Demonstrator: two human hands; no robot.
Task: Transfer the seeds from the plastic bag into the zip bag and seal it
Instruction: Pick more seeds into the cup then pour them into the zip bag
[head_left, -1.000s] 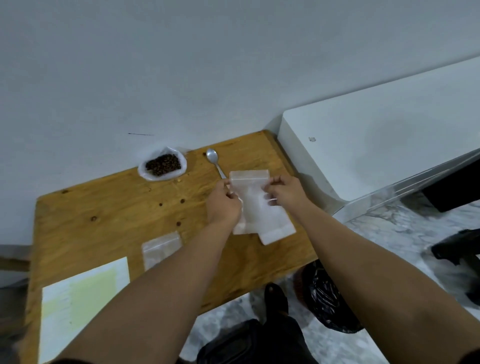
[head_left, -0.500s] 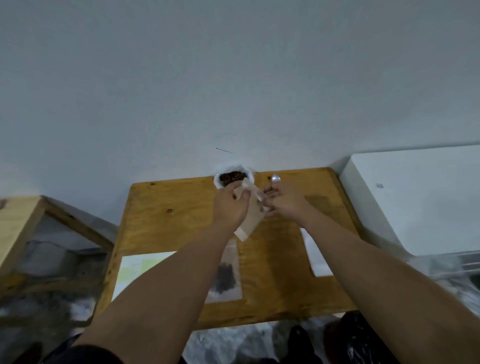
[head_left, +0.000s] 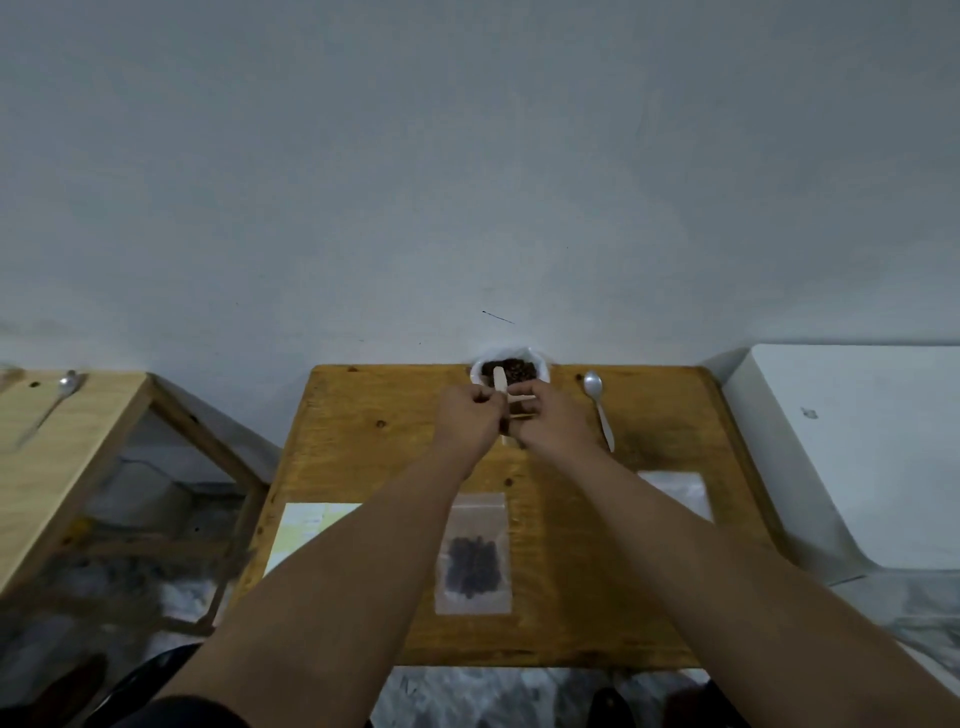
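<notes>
Two grips: left grip (head_left: 468, 421) and right grip (head_left: 553, 422) meet almost knuckle to knuckle at the far middle of the counter (head_left: 363, 441), fingers curled in.
Left grip: pinching the zip bag (head_left: 517, 399) from its left side.
Right grip: pinching that same bag from the right.
Zip bag: caught between both grips and mostly hidden behind the fingers; only pale strips show, one poking up toward the wall.
Plastic bag: open-mouthed (head_left: 543, 366), hard against the wall, just beyond the grips; whether the held bag touches it, I cannot tell.
Seeds: a dark heap (head_left: 519, 370) inside the plastic bag, right behind the zip bag.
Spoon: flat on the counter (head_left: 597, 410), just right of the right grip, bowl toward the wall.
Filled pouch: clear, dark seeds inside (head_left: 471, 553), lying flat between the forearms, near the front edge.
Clear pouch: flat at the right (head_left: 675, 491), beside the right forearm.
Paper sheet: front left of the counter (head_left: 306, 525).
</notes>
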